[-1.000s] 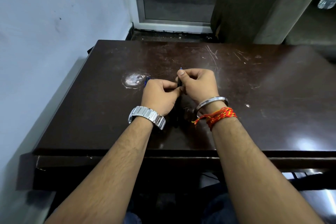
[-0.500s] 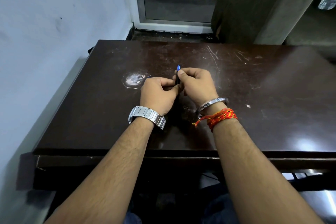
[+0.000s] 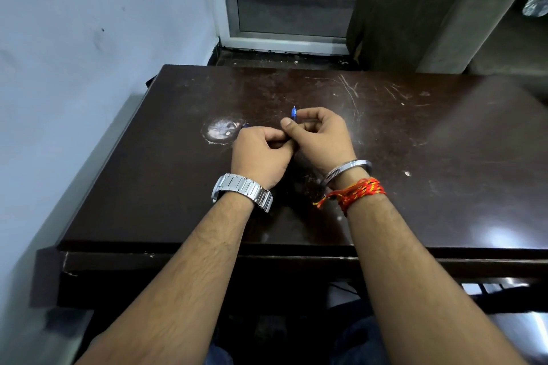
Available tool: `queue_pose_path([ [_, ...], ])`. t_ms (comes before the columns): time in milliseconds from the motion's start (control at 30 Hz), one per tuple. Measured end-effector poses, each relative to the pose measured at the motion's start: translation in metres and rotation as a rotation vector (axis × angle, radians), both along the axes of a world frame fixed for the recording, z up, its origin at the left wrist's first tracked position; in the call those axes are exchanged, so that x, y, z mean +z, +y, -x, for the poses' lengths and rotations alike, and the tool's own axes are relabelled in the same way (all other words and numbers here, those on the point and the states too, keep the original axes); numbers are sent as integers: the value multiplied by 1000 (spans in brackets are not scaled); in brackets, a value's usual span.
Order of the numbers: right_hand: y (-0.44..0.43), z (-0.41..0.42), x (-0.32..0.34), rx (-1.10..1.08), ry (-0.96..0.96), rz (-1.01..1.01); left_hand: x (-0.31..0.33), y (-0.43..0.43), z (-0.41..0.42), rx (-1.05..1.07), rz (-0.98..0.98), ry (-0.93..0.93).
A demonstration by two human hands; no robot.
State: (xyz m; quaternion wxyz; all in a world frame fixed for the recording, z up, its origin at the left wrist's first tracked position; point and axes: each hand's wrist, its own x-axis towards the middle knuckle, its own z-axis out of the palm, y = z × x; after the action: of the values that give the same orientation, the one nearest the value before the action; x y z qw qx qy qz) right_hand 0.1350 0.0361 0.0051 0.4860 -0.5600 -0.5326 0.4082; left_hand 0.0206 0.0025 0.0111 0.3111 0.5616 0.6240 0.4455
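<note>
Both hands meet over the middle of a dark brown table point(image 3: 415, 157). My right hand point(image 3: 320, 139) pinches a thin pen part whose blue pointed tip point(image 3: 293, 112) sticks up between thumb and forefinger. My left hand point(image 3: 261, 154) is curled beside it, thumb touching the right hand's fingers, and a small blue piece point(image 3: 246, 125) peeks out at its far side. What lies inside the left fist is mostly hidden. A dark object lies on the table under and between the wrists, hard to make out.
A worn pale patch point(image 3: 221, 130) marks the tabletop left of my hands. A white wall point(image 3: 89, 68) runs close along the table's left side. Behind the table are a metal-framed door point(image 3: 290, 9) and a dark pillar point(image 3: 415, 9). Scratches cover the far right tabletop.
My right hand has lifted slightly and the blue tip now sticks out farther above its fingers. My left hand has stayed in place.
</note>
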Motion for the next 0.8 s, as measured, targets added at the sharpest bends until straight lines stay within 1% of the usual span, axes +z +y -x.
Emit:
queue_pose_path([
  [133,2,-1,3,1,95,-6,0,1,0,9,11,-65],
  [167,3,-1,3,-5,97,2,0,0,0,9,13,-70],
  [300,0,0,0,13,-2,7,0,0,0,8,-10,0],
  [367,1,0,0,21,31,-17,0,0,-1,11,-8,-15],
  [467,3,0,2,27,131,-13,1,0,-1,15,-6,-43],
  [533,3,1,1,14,111,7,1,0,-1,12,-4,-38],
  [633,1,1,-2,11,28,4,0,0,0,19,-21,30],
  [700,3,0,-2,9,34,-21,0,0,-1,16,-15,-1],
  [800,5,0,-1,22,94,-12,0,0,-1,22,-10,-30],
])
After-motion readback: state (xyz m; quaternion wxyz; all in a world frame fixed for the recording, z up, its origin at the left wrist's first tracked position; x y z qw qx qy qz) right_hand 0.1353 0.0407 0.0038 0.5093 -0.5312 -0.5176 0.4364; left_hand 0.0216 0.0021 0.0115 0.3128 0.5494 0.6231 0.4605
